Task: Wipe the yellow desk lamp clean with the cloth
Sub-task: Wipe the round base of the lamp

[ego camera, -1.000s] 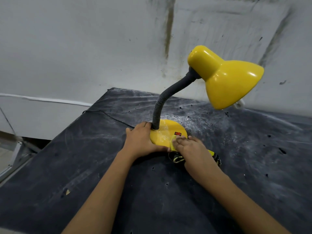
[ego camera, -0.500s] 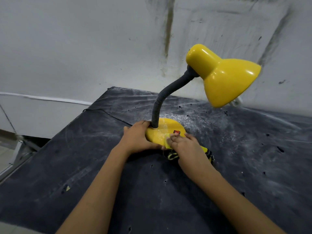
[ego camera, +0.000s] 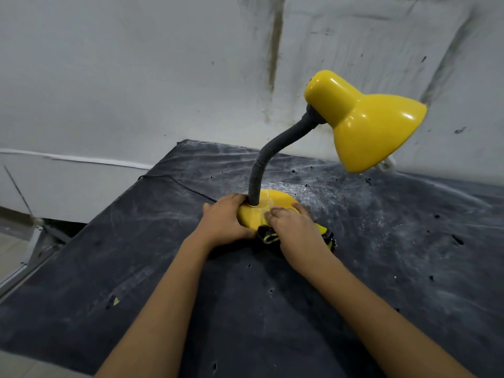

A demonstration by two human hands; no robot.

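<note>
No text, number or brand can be read. The cloth [ego camera: 268,236] carries yellow marks on black, too crumpled to read; the lamp [ego camera: 376,132] shows no legible label.

The right hand [ego camera: 294,230] hides most of the cloth [ego camera: 268,236]; the left hand [ego camera: 226,222] covers the lamp base [ego camera: 278,199] at its near edge.
</note>
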